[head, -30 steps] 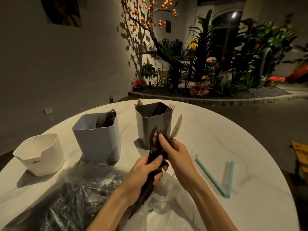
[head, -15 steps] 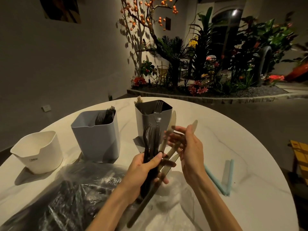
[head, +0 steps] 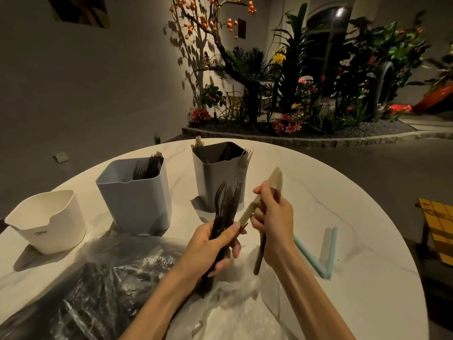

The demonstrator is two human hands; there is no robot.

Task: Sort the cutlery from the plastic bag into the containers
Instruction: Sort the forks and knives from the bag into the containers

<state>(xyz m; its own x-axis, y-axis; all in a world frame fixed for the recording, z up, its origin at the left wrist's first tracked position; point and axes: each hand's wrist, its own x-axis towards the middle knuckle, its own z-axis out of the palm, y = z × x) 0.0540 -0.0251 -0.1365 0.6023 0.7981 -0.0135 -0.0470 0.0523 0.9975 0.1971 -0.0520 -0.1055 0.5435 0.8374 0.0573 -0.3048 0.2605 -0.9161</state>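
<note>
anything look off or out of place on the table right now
Two pale blue straws lie loose on the table, meeting in a V to the right of the right hand, away from any container. They are neither in the plastic bag nor among the cutlery. Nothing looks spilled or broken.

Three containers (head: 133,195) in a row across the tabletop (head: 318,192), plastic bag (head: 98,285) nearer, straws (head: 318,253) at right.

Dark cutlery bundle (head: 224,217) upright in left hand (head: 210,249); beige knives (head: 266,200) in right hand (head: 275,222); plastic bag (head: 103,285) before three containers (head: 137,197).
</note>
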